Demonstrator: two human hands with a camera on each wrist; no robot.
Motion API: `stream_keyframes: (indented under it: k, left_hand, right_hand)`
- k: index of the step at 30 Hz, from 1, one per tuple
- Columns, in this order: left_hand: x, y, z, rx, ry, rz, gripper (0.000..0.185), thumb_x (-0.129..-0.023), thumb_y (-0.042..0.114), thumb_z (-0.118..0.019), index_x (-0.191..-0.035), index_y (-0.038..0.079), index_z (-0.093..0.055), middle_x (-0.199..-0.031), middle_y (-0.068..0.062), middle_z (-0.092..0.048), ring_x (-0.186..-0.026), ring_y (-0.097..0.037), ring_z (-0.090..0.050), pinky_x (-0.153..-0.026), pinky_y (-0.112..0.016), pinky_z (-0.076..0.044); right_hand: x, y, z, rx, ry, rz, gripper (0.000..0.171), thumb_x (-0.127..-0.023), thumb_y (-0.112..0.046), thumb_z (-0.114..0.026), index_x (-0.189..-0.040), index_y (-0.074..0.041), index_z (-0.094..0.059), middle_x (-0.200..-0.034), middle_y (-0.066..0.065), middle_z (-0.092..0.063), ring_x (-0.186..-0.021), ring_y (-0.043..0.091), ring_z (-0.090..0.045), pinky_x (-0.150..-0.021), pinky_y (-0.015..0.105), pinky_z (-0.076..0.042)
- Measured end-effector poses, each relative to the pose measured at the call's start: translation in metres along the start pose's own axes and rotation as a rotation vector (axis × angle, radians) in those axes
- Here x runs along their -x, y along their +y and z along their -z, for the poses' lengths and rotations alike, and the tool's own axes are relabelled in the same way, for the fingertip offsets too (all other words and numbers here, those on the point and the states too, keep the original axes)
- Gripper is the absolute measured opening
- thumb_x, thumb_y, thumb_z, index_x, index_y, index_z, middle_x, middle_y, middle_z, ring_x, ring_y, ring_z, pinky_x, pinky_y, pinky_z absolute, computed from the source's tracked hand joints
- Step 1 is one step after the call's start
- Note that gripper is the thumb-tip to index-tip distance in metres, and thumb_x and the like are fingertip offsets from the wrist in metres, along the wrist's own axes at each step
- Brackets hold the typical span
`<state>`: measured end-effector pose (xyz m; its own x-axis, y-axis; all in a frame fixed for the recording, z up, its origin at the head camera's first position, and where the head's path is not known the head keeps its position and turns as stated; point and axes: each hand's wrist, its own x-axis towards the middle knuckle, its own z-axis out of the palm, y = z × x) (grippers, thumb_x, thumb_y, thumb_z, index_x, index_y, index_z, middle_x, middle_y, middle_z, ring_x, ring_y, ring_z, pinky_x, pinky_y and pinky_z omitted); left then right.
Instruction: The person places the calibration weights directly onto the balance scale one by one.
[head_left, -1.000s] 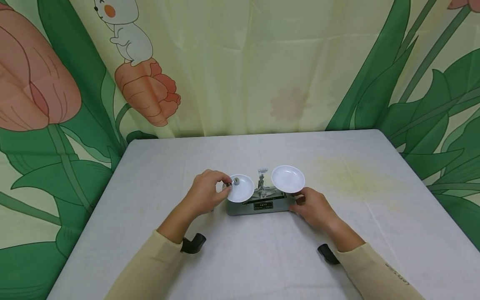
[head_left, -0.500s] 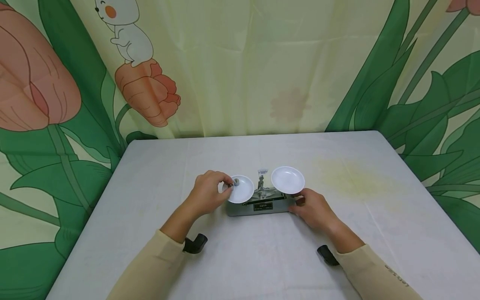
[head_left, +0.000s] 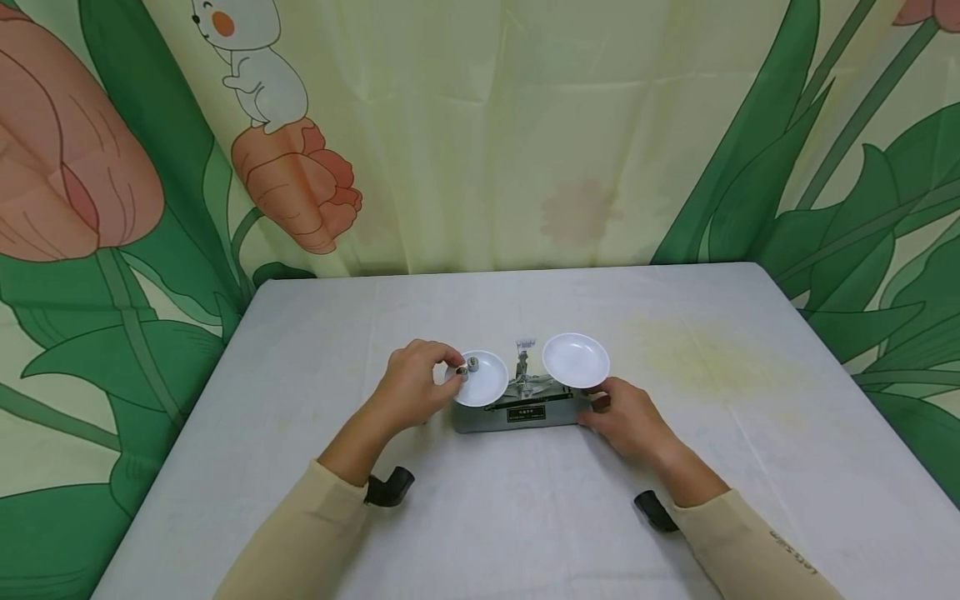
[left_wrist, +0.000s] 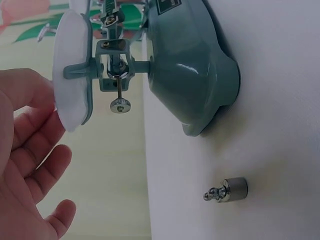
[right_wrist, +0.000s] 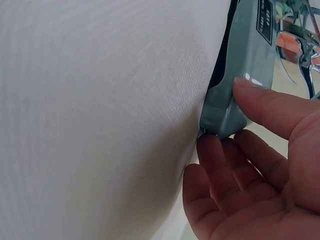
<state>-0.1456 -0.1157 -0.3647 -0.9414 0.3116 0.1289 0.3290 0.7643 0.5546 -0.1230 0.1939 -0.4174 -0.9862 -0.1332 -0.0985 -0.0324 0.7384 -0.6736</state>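
A grey-green balance scale (head_left: 480, 419) with two white pans stands on the table. My left hand (head_left: 416, 383) pinches a small metal weight (head_left: 462, 372) between thumb and fingertips at the left pan's edge. Beside it, a second metal weight (head_left: 473, 364) stands on the left pan (head_left: 483, 389). From the left wrist, the pan hides the pinched weight. My right hand (head_left: 626, 417) grips the right end of the base; in the right wrist view its thumb (right_wrist: 270, 107) lies on the front and its fingers curl round the end. The right pan (head_left: 576, 360) holds nothing.
Another metal weight (left_wrist: 232, 190) stands on the tabletop near the left end of the scale. A white cloth covers the table (head_left: 525, 517). Behind it hangs a printed curtain (head_left: 465, 167) with flowers and a rabbit.
The weight pinched in my left hand has shifted slightly right over the pan and shows more clearly between the fingertips. My right hand stays in place on the base.
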Motion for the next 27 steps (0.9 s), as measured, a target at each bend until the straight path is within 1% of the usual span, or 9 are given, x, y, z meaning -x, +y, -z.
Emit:
stream_keyframes:
  k: [4,8,12,17,21,27]
  left_hand:
    - [0.004,-0.002,0.002,0.022,-0.011,0.014,0.024,-0.090,0.018,-0.074,-0.112,0.009,-0.072,-0.108,-0.002,-0.068,-0.110,-0.024,-0.056,-0.100,-0.052,-0.039]
    - [0.009,-0.004,0.006,0.042,-0.010,0.019,0.027,-0.090,0.018,-0.074,-0.115,0.009,-0.070,-0.111,-0.004,-0.067,-0.111,-0.025,-0.056,-0.097,-0.049,-0.044]
    - [0.014,-0.007,0.011,0.057,0.002,0.014,0.027,-0.089,0.016,-0.074,-0.115,0.007,-0.070,-0.110,-0.005,-0.067,-0.109,-0.026,-0.057,-0.091,-0.046,-0.049]
    - [0.021,-0.013,0.016,0.062,0.010,0.023,0.029,-0.088,0.012,-0.077,-0.115,0.005,-0.069,-0.111,-0.006,-0.067,-0.108,-0.028,-0.058,-0.092,-0.046,-0.049]
    - [0.024,-0.021,0.017,0.063,-0.015,0.071,0.030,-0.089,0.011,-0.076,-0.117,0.004,-0.069,-0.112,-0.007,-0.066,-0.110,-0.029,-0.058,-0.093,-0.046,-0.049]
    - [0.030,-0.038,0.015,0.060,-0.104,0.170,0.026,-0.091,0.009,-0.073,-0.116,0.006,-0.070,-0.110,-0.004,-0.067,-0.110,-0.028,-0.058,-0.094,-0.046,-0.050]
  right_hand:
    - [0.000,0.000,0.001,-0.001,0.004,0.005,0.049,-0.083,-0.012,-0.078,-0.124,0.007,-0.059,-0.119,0.021,-0.065,-0.104,0.035,-0.066,-0.090,0.052,-0.051]
    - [0.000,0.000,0.001,-0.007,0.007,0.012,0.049,-0.083,-0.013,-0.078,-0.124,0.007,-0.059,-0.120,0.021,-0.065,-0.103,0.035,-0.066,-0.090,0.052,-0.050]
    - [0.000,0.000,0.001,-0.009,0.002,0.016,0.050,-0.083,-0.013,-0.078,-0.124,0.007,-0.058,-0.120,0.021,-0.065,-0.103,0.034,-0.065,-0.090,0.052,-0.050]
    - [0.000,0.000,0.001,-0.002,-0.003,0.010,0.051,-0.083,-0.013,-0.078,-0.125,0.007,-0.058,-0.121,0.021,-0.065,-0.104,0.035,-0.065,-0.090,0.052,-0.051]
    - [0.001,0.000,0.002,-0.003,-0.001,0.019,0.050,-0.083,-0.013,-0.078,-0.124,0.007,-0.058,-0.120,0.021,-0.065,-0.104,0.035,-0.065,-0.090,0.052,-0.051]
    - [0.002,0.000,0.002,-0.005,-0.002,0.027,0.048,-0.083,-0.014,-0.078,-0.123,0.006,-0.060,-0.120,0.020,-0.065,-0.104,0.034,-0.066,-0.089,0.052,-0.051]
